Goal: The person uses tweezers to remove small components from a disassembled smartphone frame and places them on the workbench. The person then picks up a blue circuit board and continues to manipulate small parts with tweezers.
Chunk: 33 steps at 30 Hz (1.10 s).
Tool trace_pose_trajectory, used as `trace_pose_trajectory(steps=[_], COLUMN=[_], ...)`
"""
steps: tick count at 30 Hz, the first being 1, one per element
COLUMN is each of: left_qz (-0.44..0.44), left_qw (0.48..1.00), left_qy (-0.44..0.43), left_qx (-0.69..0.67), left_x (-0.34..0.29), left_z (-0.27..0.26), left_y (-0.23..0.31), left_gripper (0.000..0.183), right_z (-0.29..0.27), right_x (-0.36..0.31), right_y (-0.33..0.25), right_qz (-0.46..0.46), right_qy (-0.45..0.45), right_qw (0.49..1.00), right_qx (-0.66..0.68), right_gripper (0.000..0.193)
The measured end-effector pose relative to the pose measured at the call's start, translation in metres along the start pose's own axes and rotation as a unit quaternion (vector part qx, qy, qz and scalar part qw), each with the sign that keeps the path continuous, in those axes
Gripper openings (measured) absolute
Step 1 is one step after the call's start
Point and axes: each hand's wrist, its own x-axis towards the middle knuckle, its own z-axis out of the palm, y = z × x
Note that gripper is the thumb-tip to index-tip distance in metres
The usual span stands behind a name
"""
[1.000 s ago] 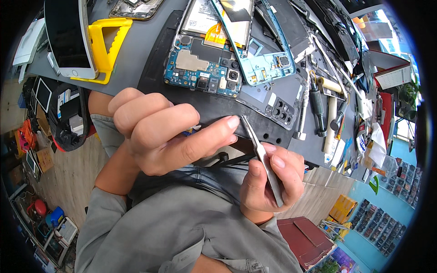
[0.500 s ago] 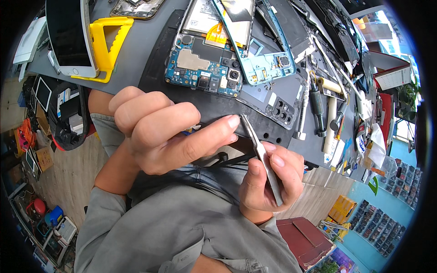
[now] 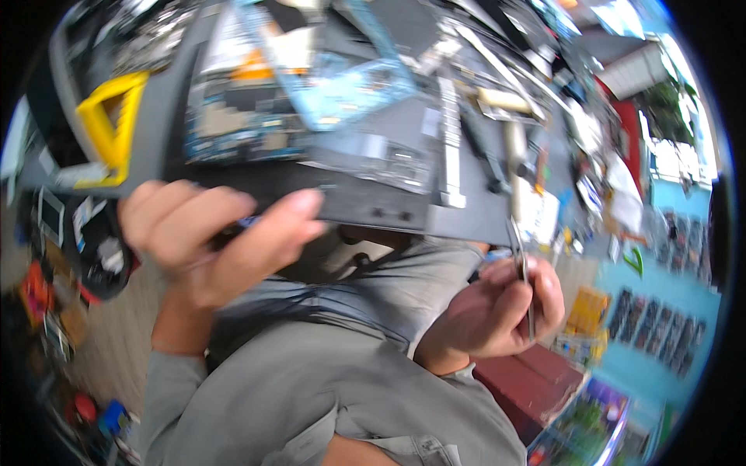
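Observation:
My left hand (image 3: 214, 241) is closed in front of the bench edge, thumb and forefinger close together. A bit of something blue shows among its curled fingers, but the rest is hidden. In my right hand (image 3: 505, 307) a pair of metal tweezers (image 3: 519, 252) is pinched, points up, near the bench's right front edge. Beyond my left hand lies an opened phone (image 3: 225, 116) with its blue circuit board bare. A light-blue phone frame (image 3: 350, 97) rests partly over it. Nearer me is a dark panel with camera openings (image 3: 404, 167). The picture is smeared by motion.
A yellow stand (image 3: 120, 140) is at the left of the bench. To the right lie a dark-handled tool (image 3: 483, 151), a pale metal strip-like tool (image 3: 451, 147) and a cream roller-like piece (image 3: 513, 147). A dark red box (image 3: 528, 388) stands low at the right.
My right hand has moved right with the tweezers, away from my left fingertips. My left hand has shifted left in the picture. The whole view has swung, so the bench things sit further left.

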Motion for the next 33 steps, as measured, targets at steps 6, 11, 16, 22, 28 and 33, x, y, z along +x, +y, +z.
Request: trace_pose_trajectory(steps=[6,11,16,22,28,33], left_qz=[0.011,0.008,-0.025,0.011,0.008,-0.002], left_qw=[0.999,0.998,0.997,0.997,0.998,0.998], left_qy=[0.048,0.060,0.064,0.068,0.058,0.054], left_qx=[-0.010,-0.026,-0.032,-0.023,-0.033,-0.030], left_x=[-0.001,-0.005,-0.011,-0.006,-0.006,-0.004], left_z=[0.008,0.012,0.014,0.012,0.010,0.009], left_y=[0.001,0.001,0.001,0.000,0.001,0.004], left_gripper=[0.019,0.020,0.020,0.018,0.018,0.020], right_z=[-0.065,-0.078,-0.072,-0.069,-0.072,-0.076], right_x=[0.018,0.007,0.004,0.003,0.001,0.004], right_y=[0.024,0.031,0.035,0.038,0.040,0.034], right_qz=[0.109,0.117,0.125,0.121,0.120,0.114], right_qy=[0.180,0.173,0.148,0.143,0.157,0.166], right_qw=[0.969,0.967,0.969,0.970,0.969,0.970], right_qx=[-0.132,-0.148,-0.155,-0.152,-0.149,-0.137], right_gripper=[0.023,0.025,0.024,0.026,0.026,0.026])
